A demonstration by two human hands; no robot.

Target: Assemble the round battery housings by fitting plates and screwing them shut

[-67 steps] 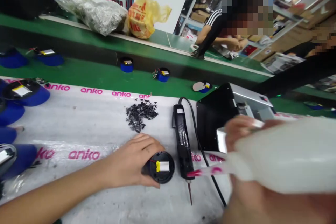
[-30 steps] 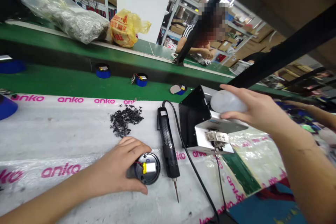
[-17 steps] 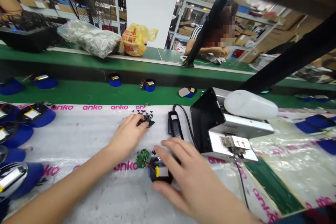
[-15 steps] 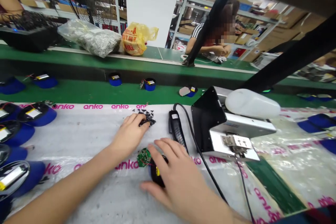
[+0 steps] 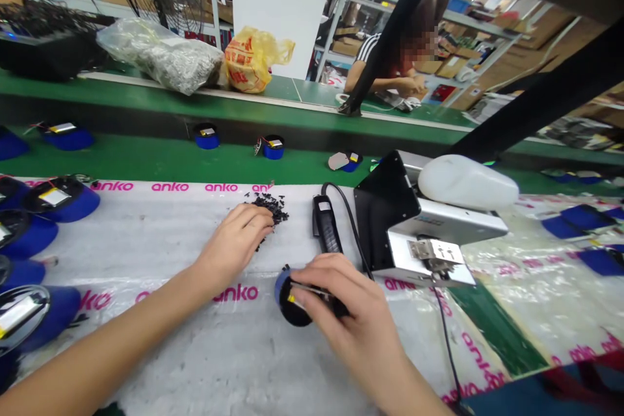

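Note:
My right hand grips a round blue and black housing with a yellow-taped battery inside, tilted up off the white plastic sheet. My left hand rests on that sheet, its curled fingertips pinched at the edge of a small heap of black plastic parts; whether a part sits between them is hidden. A black electric screwdriver lies just right of the heap, partly behind my right hand.
A black and silver machine with a white bottle lying on top stands at right. Blue housings crowd the left edge, more ride the green conveyor. Bags sit beyond. A person works across the belt.
My right hand laid the white bottle on the machine, came down and closed on the round housing. My left hand let the housing go and moved up to the heap of black parts.

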